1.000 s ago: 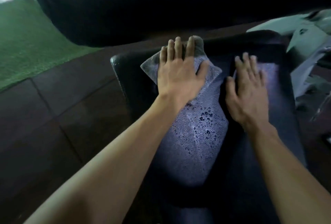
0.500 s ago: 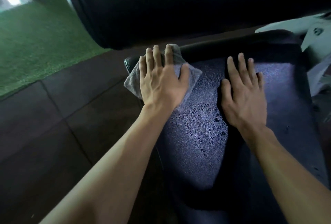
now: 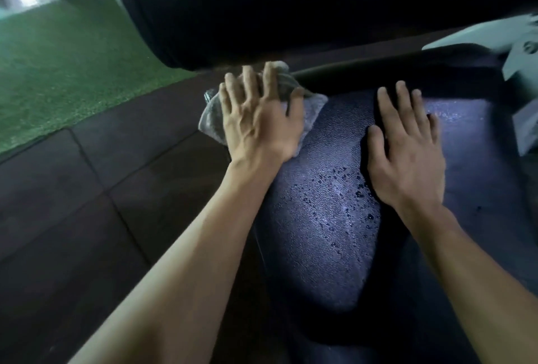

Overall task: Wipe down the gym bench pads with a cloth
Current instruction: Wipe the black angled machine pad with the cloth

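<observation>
The black seat pad of the gym bench fills the lower middle of the view, with water droplets across its textured surface. A grey cloth lies bunched at the pad's far left corner, partly hanging over the edge. My left hand presses flat on the cloth with fingers spread. To its right, my right hand rests flat on the bare pad, fingers straight. The dark back pad rises behind both hands.
Dark rubber floor tiles lie to the left of the bench. Green turf starts beyond them at the upper left. Pale grey frame parts of the bench stand at the right edge.
My left hand slid the cloth leftward from the pad's middle to its far left corner, leaving a wiped strip. My right hand stayed flat on the pad.
</observation>
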The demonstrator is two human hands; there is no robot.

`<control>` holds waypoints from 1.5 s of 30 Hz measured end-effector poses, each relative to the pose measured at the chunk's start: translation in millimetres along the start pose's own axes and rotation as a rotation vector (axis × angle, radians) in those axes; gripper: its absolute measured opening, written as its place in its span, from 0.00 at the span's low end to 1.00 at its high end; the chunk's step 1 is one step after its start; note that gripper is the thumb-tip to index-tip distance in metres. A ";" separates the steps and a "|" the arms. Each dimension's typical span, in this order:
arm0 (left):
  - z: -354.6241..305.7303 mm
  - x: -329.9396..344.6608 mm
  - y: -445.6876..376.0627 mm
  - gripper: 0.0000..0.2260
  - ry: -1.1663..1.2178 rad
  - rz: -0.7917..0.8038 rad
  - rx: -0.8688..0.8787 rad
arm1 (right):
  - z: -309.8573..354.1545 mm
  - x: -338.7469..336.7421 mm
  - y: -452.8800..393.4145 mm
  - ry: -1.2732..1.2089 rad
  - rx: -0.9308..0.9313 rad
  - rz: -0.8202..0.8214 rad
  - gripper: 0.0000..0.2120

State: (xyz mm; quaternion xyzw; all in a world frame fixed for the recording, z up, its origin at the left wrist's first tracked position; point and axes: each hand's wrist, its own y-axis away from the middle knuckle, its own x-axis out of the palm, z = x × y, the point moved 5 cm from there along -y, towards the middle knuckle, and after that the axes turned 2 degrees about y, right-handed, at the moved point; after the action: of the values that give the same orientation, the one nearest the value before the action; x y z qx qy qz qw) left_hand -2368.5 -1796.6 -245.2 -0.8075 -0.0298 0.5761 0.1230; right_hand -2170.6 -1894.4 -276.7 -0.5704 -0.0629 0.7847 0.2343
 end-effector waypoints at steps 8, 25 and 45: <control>-63.8 27.2 80.1 0.34 -0.039 0.056 0.315 | -10.7 -3.6 -5.4 -0.139 -0.012 0.105 0.28; -44.2 16.2 29.2 0.32 -0.102 0.136 0.431 | -27.1 -19.9 8.5 -0.400 0.016 -0.007 0.22; -49.3 22.4 81.9 0.31 -0.218 0.375 1.119 | 25.5 -22.0 164.7 -0.141 1.044 -0.301 0.23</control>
State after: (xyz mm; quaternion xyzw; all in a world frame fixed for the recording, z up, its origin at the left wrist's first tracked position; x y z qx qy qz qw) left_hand -2322.5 -1879.8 -269.9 -0.5478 0.4088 0.5957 0.4218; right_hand -2237.6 -2045.1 -309.2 -0.3088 0.2383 0.7059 0.5913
